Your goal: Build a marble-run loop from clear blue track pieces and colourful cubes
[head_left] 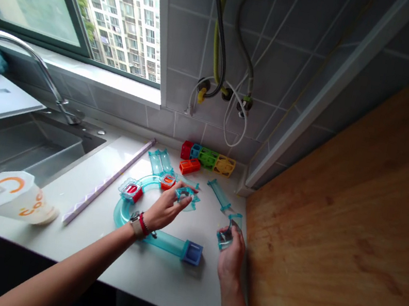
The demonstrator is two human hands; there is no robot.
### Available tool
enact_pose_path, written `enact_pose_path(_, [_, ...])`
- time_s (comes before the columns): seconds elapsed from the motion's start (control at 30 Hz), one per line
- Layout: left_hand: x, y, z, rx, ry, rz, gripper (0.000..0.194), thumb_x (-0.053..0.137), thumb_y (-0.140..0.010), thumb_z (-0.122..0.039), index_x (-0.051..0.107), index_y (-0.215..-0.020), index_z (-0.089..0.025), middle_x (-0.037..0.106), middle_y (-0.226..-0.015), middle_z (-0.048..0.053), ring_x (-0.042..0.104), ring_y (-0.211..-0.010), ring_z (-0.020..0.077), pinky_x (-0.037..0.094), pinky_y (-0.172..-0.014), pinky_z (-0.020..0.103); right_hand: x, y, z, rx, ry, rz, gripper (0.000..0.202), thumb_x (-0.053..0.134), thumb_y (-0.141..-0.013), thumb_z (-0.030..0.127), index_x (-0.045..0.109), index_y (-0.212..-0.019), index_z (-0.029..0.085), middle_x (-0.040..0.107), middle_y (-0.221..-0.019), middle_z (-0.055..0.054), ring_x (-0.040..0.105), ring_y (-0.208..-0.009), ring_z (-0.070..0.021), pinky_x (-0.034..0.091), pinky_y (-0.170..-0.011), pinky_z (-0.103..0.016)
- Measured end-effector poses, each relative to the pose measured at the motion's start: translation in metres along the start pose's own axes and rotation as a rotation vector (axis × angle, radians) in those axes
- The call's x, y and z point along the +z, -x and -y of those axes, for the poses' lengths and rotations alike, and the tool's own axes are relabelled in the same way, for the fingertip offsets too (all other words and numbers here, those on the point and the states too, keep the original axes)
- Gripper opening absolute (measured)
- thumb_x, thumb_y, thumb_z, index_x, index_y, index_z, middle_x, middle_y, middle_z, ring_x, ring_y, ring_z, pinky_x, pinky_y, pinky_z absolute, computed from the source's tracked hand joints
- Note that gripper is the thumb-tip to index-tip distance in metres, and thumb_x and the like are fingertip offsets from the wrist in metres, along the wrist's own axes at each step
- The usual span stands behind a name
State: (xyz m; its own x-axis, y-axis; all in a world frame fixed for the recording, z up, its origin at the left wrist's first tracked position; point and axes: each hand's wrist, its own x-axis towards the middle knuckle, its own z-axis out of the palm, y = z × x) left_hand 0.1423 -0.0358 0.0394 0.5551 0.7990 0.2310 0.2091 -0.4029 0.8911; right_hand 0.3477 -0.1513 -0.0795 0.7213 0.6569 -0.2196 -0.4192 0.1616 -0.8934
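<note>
My left hand (164, 210) has its fingers closed on a small clear teal track piece (183, 193), above the middle of the counter. Further right, my right hand (232, 257) grips another clear teal piece (225, 238); its fingers hide part of it. Under my left wrist runs a curved teal marble-run track (122, 212), with red blocks (167, 182) along its far side. A straight teal section (168, 243) ends at a dark blue block (192, 253). Beyond my right hand lies a loose straight teal track (218, 195).
Red, blue, green and yellow blocks (207, 158) line the back wall, with an orange block (189, 166) before them. A long pale strip (109, 181) lies left of the track. A drink cup (20, 198) stands near the sink (83, 151). A wooden board (334, 221) bounds the right.
</note>
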Motion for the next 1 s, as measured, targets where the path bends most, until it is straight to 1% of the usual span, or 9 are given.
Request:
enact_pose_path(0.1, [-0.024,0.051,-0.011,-0.099,0.183,-0.131,0.031,0.056,-0.1,-0.044,0.068,-0.113,-0.018,0.071,-0.122,0.015,0.068,-0.113,0.0305,0.053,-0.101,0.047,0.001,0.0,0.001,0.019,-0.054,0.001,0.036,0.057,-0.09,0.054,0.069,-0.095,0.02,0.069,-0.079,-0.001,0.068,-0.075,-0.0172,0.055,-0.074,-0.032])
enact_pose_path(0.17, [-0.038,0.085,-0.01,-0.201,0.317,-0.24,0.03,0.055,-0.099,-0.044,0.07,-0.099,-0.018,0.074,-0.107,0.014,0.068,-0.115,0.0353,0.054,-0.102,0.053,0.001,0.001,0.001,0.021,-0.096,0.014,0.04,0.053,-0.091,0.057,0.07,-0.096,0.021,0.071,-0.081,-0.002,0.069,-0.078,-0.0181,0.055,-0.076,-0.033])
enact_pose_path(0.23, [-0.049,0.115,-0.006,-0.332,0.41,-0.329,0.035,0.051,-0.099,-0.046,0.069,-0.085,-0.019,0.072,-0.088,0.011,0.07,-0.11,0.0358,0.055,-0.101,0.056,0.003,0.002,0.001,0.018,-0.123,0.018,0.039,0.054,-0.091,0.055,0.071,-0.099,0.021,0.072,-0.083,-0.003,0.07,-0.08,-0.0183,0.055,-0.077,-0.033])
enact_pose_path(0.37, [-0.054,0.147,-0.002,-0.526,0.615,-0.389,0.044,0.049,-0.099,-0.051,0.063,-0.071,-0.02,0.065,-0.08,0.007,0.07,-0.097,0.0303,0.06,-0.094,0.052,0.006,0.005,0.002,0.018,-0.118,0.012,0.035,0.059,-0.091,0.051,0.073,-0.1,0.021,0.072,-0.085,-0.002,0.069,-0.083,-0.0179,0.054,-0.08,-0.032])
enact_pose_path(0.5, [-0.038,0.15,-0.012,-0.596,0.876,-0.419,0.035,0.056,-0.097,-0.055,0.066,-0.094,-0.022,0.058,-0.075,0.002,0.067,-0.088,0.0262,0.062,-0.082,0.046,0.008,0.014,0.014,-0.011,-0.111,0.068,0.03,0.063,-0.09,0.049,0.074,-0.1,0.023,0.074,-0.096,-0.003,0.069,-0.095,-0.0191,0.052,-0.091,-0.035])
enact_pose_path(0.63, [-0.012,0.142,-0.024,-0.613,1.005,-0.386,0.047,0.054,-0.097,-0.063,0.057,-0.121,-0.024,0.061,-0.081,0.002,0.067,-0.084,0.024,0.06,-0.073,0.04,0.009,0.041,0.034,-0.075,-0.077,0.217,0.033,0.065,-0.092,0.048,0.075,-0.114,0.025,0.074,-0.11,-0.005,0.066,-0.113,-0.0219,0.045,-0.107,-0.042])
enact_pose_path(0.7, [0.001,0.138,-0.026,-0.643,1.02,-0.388,0.051,0.054,-0.097,-0.063,0.052,-0.13,-0.024,0.066,-0.089,0.004,0.068,-0.083,0.0229,0.059,-0.071,0.038,0.013,0.062,0.042,-0.063,-0.013,0.316,0.037,0.066,-0.094,0.047,0.072,-0.123,0.025,0.072,-0.116,-0.006,0.064,-0.117,-0.023,0.043,-0.11,-0.042])
enact_pose_path(0.83, [0.024,0.131,-0.022,-0.63,1.029,-0.423,0.055,0.055,-0.098,-0.06,0.047,-0.137,-0.022,0.072,-0.107,0.011,0.071,-0.095,0.026,0.059,-0.079,0.04,0.031,0.105,0.05,0.021,0.195,0.534,0.05,0.071,-0.093,0.044,0.063,-0.139,0.026,0.069,-0.121,-0.007,0.064,-0.115,-0.0244,0.048,-0.103,-0.039])
enact_pose_path(1.0, [0.041,0.128,-0.022,-0.522,1.112,-0.347,0.052,0.054,-0.101,-0.056,0.046,-0.143,-0.025,0.071,-0.127,0.012,0.068,-0.117,0.028,0.053,-0.098,0.041,0.053,0.128,0.058,-0.158,0.417,0.65,0.038,0.073,-0.091,0.042,0.072,-0.125,0.025,0.068,-0.111,-0.006,0.067,-0.103,-0.0231,0.053,-0.092,-0.034])
